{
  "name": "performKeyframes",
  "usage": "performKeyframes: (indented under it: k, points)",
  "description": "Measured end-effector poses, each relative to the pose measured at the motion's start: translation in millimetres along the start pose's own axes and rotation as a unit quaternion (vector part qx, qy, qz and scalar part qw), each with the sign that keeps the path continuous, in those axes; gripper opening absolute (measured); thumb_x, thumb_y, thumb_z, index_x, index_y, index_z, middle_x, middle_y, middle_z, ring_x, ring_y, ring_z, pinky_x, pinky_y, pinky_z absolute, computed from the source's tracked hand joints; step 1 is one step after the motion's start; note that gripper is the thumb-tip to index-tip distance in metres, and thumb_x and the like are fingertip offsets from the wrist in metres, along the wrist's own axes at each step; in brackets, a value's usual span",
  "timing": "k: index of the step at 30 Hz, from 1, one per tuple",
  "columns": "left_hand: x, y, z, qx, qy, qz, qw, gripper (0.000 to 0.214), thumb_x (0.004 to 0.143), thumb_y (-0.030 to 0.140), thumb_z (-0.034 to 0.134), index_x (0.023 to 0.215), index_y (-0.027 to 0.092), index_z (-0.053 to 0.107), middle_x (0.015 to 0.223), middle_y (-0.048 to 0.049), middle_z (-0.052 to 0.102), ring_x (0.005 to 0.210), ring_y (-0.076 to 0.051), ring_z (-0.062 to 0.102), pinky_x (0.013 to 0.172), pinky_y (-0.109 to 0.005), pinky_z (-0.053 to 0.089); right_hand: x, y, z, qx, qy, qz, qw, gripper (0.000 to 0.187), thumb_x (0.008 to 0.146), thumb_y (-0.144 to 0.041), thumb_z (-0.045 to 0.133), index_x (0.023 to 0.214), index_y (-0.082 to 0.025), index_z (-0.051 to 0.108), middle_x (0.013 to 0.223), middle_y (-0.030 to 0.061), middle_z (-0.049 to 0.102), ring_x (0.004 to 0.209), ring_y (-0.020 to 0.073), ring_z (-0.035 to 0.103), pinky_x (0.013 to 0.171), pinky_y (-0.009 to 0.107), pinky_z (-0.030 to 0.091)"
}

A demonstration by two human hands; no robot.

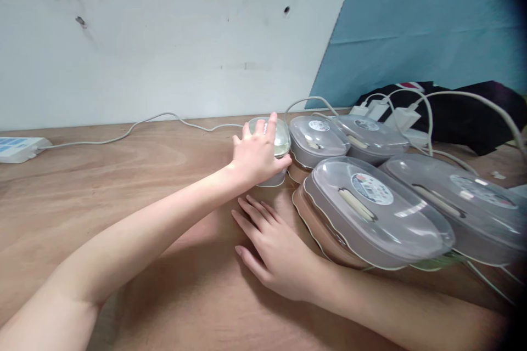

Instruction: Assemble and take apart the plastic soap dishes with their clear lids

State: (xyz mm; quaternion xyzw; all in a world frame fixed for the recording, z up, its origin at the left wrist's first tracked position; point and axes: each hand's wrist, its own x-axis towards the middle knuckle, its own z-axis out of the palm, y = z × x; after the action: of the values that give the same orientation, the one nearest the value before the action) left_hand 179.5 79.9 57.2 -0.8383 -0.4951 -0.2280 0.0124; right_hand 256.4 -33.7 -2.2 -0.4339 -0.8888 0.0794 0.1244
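My left hand (257,156) reaches over a small lidded plastic box (282,140) with clear grey sides. Its fingers are spread across the lid, the thumb out to the right, and they hide much of the box. Whether they press on the lid or only hover, I cannot tell. My right hand (274,247) is palm down, low over the wooden table, with fingers stretched out and nothing held. It is just nearer to me than the small box. Right of it are a large lidded box (395,219) and a medium lidded box (313,145), both with round stickers.
Another large lidded box (436,189) and a further medium one (382,137) stand to the right. Behind them are white plugs (401,120), looping cables and black cloth (473,104). A power strip (22,149) lies far left on the wooden table (82,203), its cord running along the wall.
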Motion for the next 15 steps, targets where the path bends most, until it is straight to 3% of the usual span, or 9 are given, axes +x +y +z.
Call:
performKeyframes:
  k: [4, 9, 12, 15]
  points:
    - [-4.0, -10.2, -4.6, -0.065, -0.014, -0.034, 0.997, 0.086, 0.072, 0.041, 0.062, 0.141, 0.011, 0.020, 0.139, -0.0144, 0.036, 0.120, -0.036, 0.039, 0.095, -0.050, 0.038, -0.6, -0.1, -0.3, 0.008, 0.012, -0.008, 1.000, 0.051, 0.088, -0.034, 0.040, 0.130, -0.006, 0.046, 0.138, 0.0205, 0.041, 0.132, 0.0324, 0.030, 0.107, 0.049, 0.027]
    - [-13.3, -23.9, -3.8, -0.135, 0.024, -0.074, 0.988, 0.082, 0.072, 0.039, 0.060, 0.140, 0.014, 0.022, 0.143, -0.0134, 0.030, 0.122, -0.034, 0.039, 0.097, -0.049, 0.038, -0.9, -0.2, -1.5, 0.007, 0.022, -0.014, 1.000, 0.049, 0.088, -0.032, 0.039, 0.129, -0.005, 0.047, 0.136, 0.0209, 0.043, 0.131, 0.0322, 0.031, 0.107, 0.050, 0.028]
    - [-36.0, -44.0, -10.6, -0.140, 0.065, -0.037, 0.987, 0.077, 0.069, 0.033, 0.061, 0.137, 0.014, 0.030, 0.141, -0.0127, 0.032, 0.124, -0.032, 0.039, 0.102, -0.046, 0.035, -1.9, -0.2, -0.5, 0.005, 0.030, -0.020, 0.999, 0.048, 0.088, -0.030, 0.040, 0.128, -0.004, 0.047, 0.135, 0.0225, 0.044, 0.130, 0.0340, 0.032, 0.106, 0.051, 0.029]
    - [-73.5, -77.1, -20.8, -0.164, 0.066, 0.057, 0.983, 0.074, 0.069, 0.026, 0.060, 0.137, 0.016, 0.033, 0.142, -0.0133, 0.030, 0.124, -0.030, 0.040, 0.103, -0.044, 0.035, -3.8, -0.2, 1.5, 0.010, 0.064, -0.026, 0.998, 0.048, 0.086, -0.025, 0.044, 0.126, 0.000, 0.044, 0.133, 0.0265, 0.041, 0.127, 0.0361, 0.035, 0.101, 0.052, 0.037]
